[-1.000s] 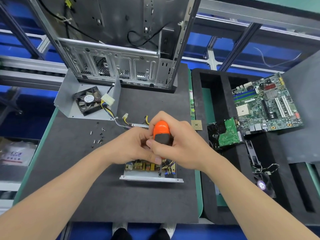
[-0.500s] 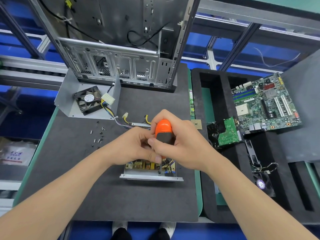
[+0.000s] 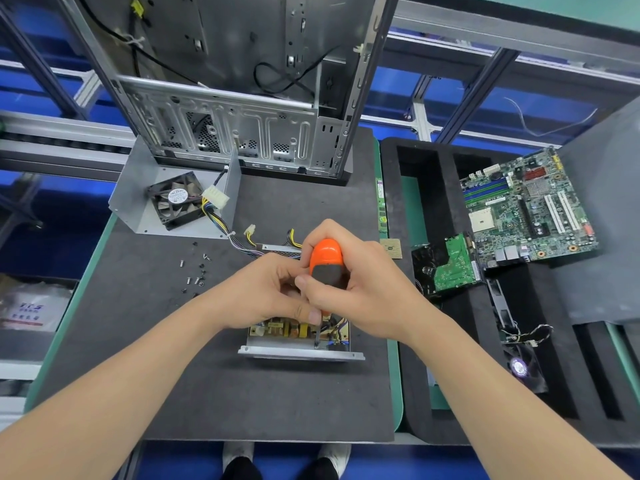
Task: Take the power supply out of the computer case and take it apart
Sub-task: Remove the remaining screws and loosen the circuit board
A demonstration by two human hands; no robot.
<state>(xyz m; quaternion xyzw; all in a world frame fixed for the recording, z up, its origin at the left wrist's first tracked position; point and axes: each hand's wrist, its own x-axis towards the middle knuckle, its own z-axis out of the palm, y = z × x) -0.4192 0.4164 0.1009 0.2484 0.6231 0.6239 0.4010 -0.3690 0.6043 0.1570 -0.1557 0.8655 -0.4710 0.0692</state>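
The opened power supply [image 3: 294, 336] lies flat on the worktop [image 3: 242, 393], directly below both hands, its long side running left to right. The right hand [image 3: 367, 285] grips the orange screwdriver [image 3: 325, 259] upright, tip down near the unit's front right corner. The left hand [image 3: 263, 292] pinches its shaft. Since the earlier frames nothing has visibly moved.

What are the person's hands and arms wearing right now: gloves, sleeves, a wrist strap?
Nothing that shows. The left hand and right hand are bare, without gloves or rings in view. The left forearm and right forearm are uncovered to the frame's edge: no sleeves, watch or strap visible.
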